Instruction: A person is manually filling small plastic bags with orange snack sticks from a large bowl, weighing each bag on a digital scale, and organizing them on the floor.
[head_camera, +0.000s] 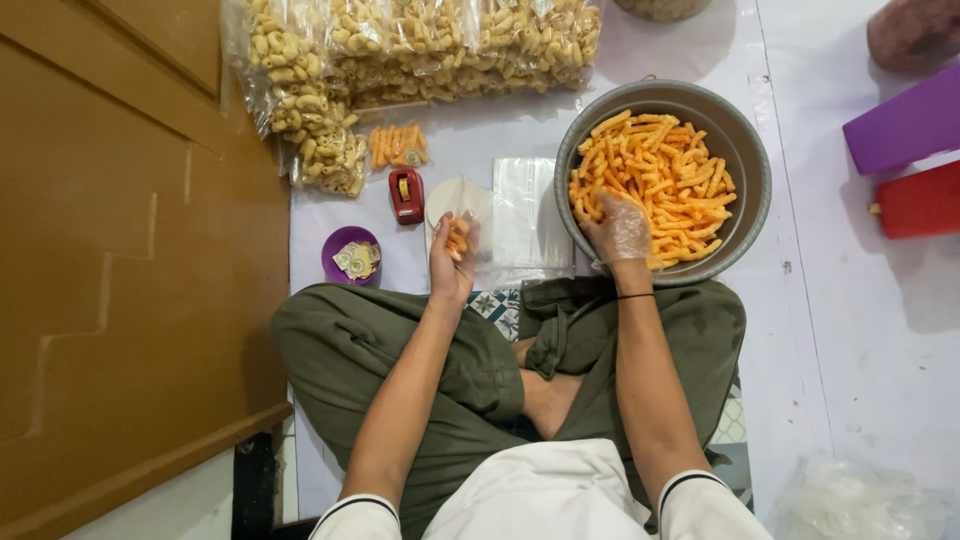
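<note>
Far left is just a brown wooden door panel (110, 250) with a stepped groove cut into it. Next to it, up top, a heap of clear bags of pale curled macaroni snacks (400, 50), too bunched up to count properly. Below those, one small packed bag of orange sticks (398, 146), one little red tape dispenser (406, 194), and one round purple cup (345, 262) with small paper labels in it.

The left hand (452, 258) is up in front of the crossed legs in olive trousers (380, 350), fingers curled closed around a thin clear plastic bag (500, 235). A few orange sticks sit inside the bag right against the fingertips. Under the bag lies a flat stack of empty clear bags (528, 200), glossy and see-through.

Right of that, one round grey metal bowl (745, 150) on the white floor covering (850, 330), full of orange snack sticks (660, 175), short, straight and rough-looking. The right hand (620, 228) wears a crinkly clear plastic glove and is down in the bowl's near edge, fingers bent into the pile, closing on a few sticks.

Far right: one purple box (905, 125) and one red box (920, 200), both smooth plastic.
</note>
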